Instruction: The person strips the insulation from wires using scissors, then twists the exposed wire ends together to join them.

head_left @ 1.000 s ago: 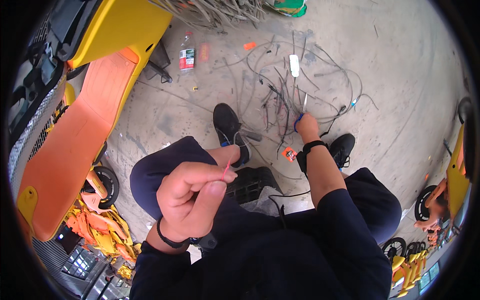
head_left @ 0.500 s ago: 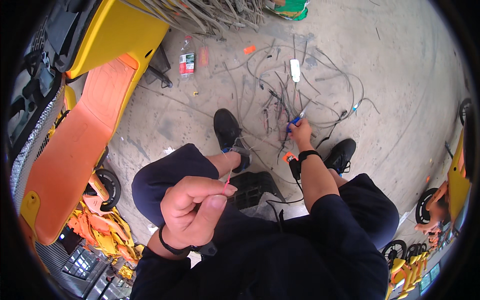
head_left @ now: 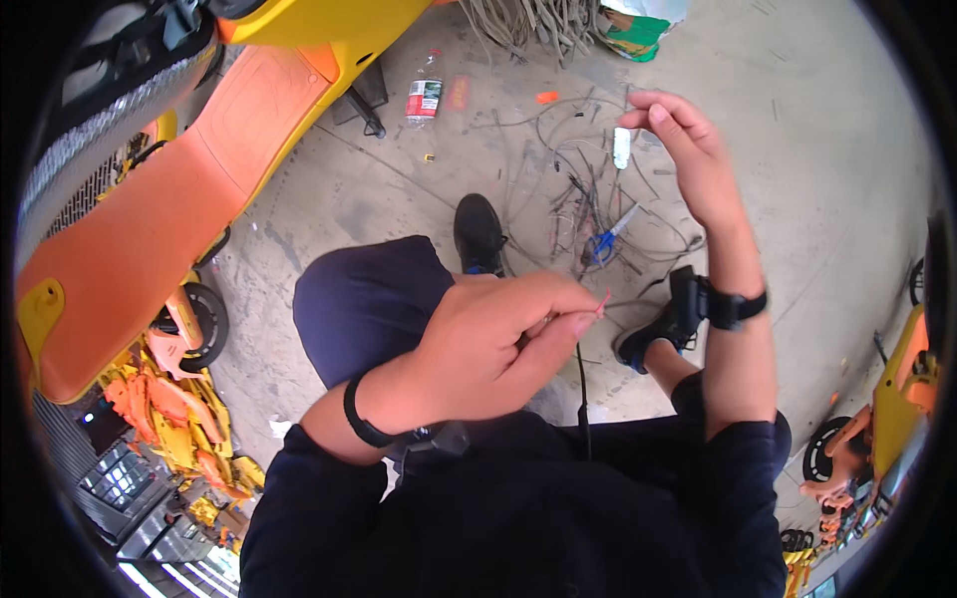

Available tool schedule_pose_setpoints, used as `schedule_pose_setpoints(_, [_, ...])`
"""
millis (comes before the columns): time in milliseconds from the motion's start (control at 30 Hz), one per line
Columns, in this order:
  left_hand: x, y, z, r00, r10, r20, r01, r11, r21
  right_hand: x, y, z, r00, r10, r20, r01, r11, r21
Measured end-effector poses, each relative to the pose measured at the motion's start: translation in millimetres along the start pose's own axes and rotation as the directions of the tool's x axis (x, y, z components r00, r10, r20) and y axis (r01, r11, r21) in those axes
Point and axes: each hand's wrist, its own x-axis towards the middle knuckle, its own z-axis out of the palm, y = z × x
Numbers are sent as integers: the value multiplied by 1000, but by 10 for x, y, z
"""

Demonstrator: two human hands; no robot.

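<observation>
My left hand (head_left: 498, 334) is closed in the middle of the view, thumb and forefinger pinching a thin red wire (head_left: 604, 301). Only a short bit of that wire shows past the fingertips. My right hand (head_left: 690, 149) is raised at the upper right, its fingers loosely bent and apart, and I see nothing held in it. Just below its fingertips is a white oblong object (head_left: 622, 149). Blue-handled scissors (head_left: 602, 245) lie on the floor among scattered grey and dark cable pieces (head_left: 578, 204), blades pointing up and right.
A plastic bottle with a red label (head_left: 424, 98) lies beyond my left shoe (head_left: 479, 234). A bundle of grey cables (head_left: 533, 25) and a green bag (head_left: 638, 38) are at the far edge. An orange and yellow vehicle body (head_left: 179, 169) stands along the left.
My right hand has let go of the scissors, now on the floor, and risen up and right. My left hand has moved right with the red wire. The whole view has shifted.
</observation>
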Motion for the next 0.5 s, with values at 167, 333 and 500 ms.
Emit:
schedule_pose_setpoints(167, [-154,-46,26,920,385,-78,-370,916,153,-660,-1316,354,820,11,573,66,991,-113])
schedule_pose_setpoints(333, [-265,81,44,841,542,-8,-516,805,294,-1163,-1548,324,823,90,561,7,986,-168])
schedule_pose_setpoints(500, [-326,128,65,756,655,-8,-598,695,399,-1507,-1552,388,859,283,427,-284,957,-61])
